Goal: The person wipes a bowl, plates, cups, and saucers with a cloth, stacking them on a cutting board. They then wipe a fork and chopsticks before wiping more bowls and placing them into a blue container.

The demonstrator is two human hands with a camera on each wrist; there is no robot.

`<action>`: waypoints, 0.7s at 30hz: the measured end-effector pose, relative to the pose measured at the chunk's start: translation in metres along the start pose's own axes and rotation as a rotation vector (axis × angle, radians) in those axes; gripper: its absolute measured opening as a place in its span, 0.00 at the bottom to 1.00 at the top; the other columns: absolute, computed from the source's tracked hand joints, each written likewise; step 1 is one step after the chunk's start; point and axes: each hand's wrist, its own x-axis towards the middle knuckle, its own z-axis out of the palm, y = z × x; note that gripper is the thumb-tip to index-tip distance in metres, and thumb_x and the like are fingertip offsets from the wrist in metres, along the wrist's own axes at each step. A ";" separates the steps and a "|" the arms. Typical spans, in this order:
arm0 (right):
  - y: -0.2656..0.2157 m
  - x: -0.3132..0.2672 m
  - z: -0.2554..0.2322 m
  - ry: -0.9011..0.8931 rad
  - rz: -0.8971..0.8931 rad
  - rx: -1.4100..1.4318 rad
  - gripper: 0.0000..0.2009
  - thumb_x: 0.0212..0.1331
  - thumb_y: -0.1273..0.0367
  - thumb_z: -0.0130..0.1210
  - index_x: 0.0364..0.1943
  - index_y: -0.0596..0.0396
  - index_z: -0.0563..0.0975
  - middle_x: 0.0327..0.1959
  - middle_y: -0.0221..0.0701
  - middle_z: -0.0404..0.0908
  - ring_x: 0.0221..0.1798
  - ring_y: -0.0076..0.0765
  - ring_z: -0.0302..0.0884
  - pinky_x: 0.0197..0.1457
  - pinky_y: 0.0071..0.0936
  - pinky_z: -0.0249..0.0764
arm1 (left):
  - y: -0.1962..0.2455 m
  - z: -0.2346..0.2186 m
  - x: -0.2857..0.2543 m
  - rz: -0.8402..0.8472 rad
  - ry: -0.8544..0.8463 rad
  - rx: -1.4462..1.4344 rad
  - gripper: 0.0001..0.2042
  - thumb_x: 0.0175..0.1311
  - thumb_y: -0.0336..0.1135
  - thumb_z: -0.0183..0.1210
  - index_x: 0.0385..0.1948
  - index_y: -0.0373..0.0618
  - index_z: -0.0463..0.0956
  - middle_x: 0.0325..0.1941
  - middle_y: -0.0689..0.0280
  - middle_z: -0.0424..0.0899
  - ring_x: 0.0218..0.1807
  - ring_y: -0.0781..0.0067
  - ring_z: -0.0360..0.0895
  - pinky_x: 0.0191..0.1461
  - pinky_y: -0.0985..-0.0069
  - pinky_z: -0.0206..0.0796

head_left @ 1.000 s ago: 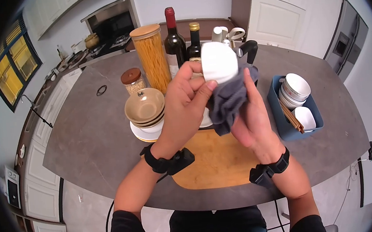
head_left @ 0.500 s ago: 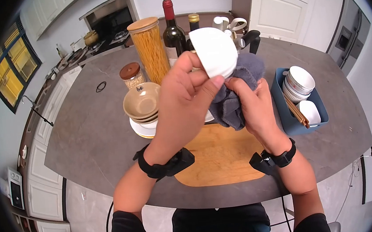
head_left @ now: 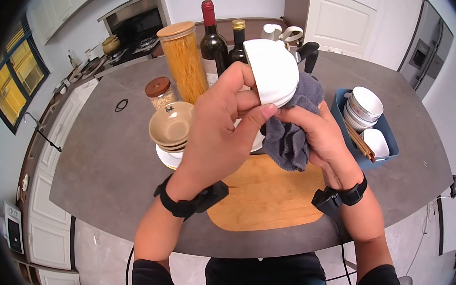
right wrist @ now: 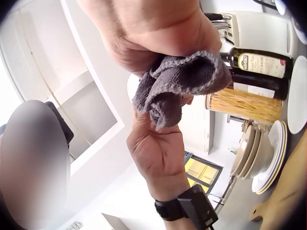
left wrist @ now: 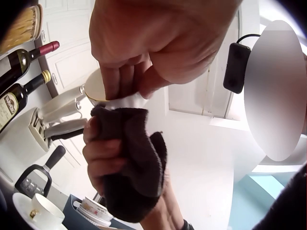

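Observation:
A white bowl (head_left: 276, 70) is held up over the wooden cutting board (head_left: 267, 193), tipped on its side with its opening toward the left. My left hand (head_left: 215, 124) grips it by the wall, thumb outside and fingers reaching inside. In the left wrist view the bowl (left wrist: 94, 86) shows a thin gold rim. My right hand (head_left: 316, 129) clutches a crumpled dark grey cloth (head_left: 288, 145) against the bowl's outside near its base, the two thumbs close together. From the right wrist camera, the cloth (right wrist: 184, 79) covers most of the bowl.
Stacked beige bowls (head_left: 171, 124) on plates stand at left, near a lidded jar (head_left: 160, 94). Behind are a tall pasta jar (head_left: 183, 65), two bottles (head_left: 213, 49) and a knife block (left wrist: 24, 136). A blue bin (head_left: 370, 160) at right holds bowls and chopsticks.
The bowl has tilted and shifted slightly right. My right hand's fingers, earlier extended behind the cloth, have closed on it, with the thumb now near the bowl's base.

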 end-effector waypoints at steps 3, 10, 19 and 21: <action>0.004 -0.001 -0.001 -0.058 0.086 0.164 0.14 0.63 0.75 0.62 0.53 0.62 0.79 0.44 0.33 0.87 0.45 0.30 0.86 0.52 0.30 0.82 | -0.001 -0.007 0.005 0.041 0.012 0.013 0.10 0.72 0.22 0.58 0.50 0.38 0.69 0.45 0.59 0.91 0.48 0.81 0.84 0.51 0.81 0.73; 0.018 -0.005 -0.001 -0.187 0.122 0.424 0.15 0.69 0.71 0.62 0.56 0.64 0.77 0.48 0.39 0.86 0.50 0.36 0.86 0.56 0.35 0.83 | 0.000 -0.014 0.009 -0.030 0.101 -0.432 0.19 0.73 0.30 0.61 0.60 0.34 0.67 0.57 0.54 0.85 0.59 0.68 0.83 0.69 0.69 0.71; 0.017 -0.011 0.006 -0.200 0.022 0.426 0.20 0.70 0.65 0.62 0.60 0.60 0.74 0.53 0.38 0.83 0.54 0.36 0.83 0.56 0.36 0.83 | -0.001 -0.010 0.008 -0.004 0.131 -0.528 0.19 0.74 0.33 0.60 0.60 0.34 0.68 0.58 0.56 0.83 0.60 0.68 0.82 0.69 0.67 0.73; 0.020 -0.012 0.009 -0.139 -0.033 0.365 0.20 0.69 0.66 0.64 0.60 0.60 0.74 0.52 0.37 0.83 0.53 0.34 0.84 0.57 0.35 0.82 | 0.000 -0.011 0.008 -0.013 0.124 -0.539 0.19 0.74 0.33 0.60 0.60 0.34 0.69 0.58 0.56 0.83 0.60 0.68 0.82 0.69 0.67 0.73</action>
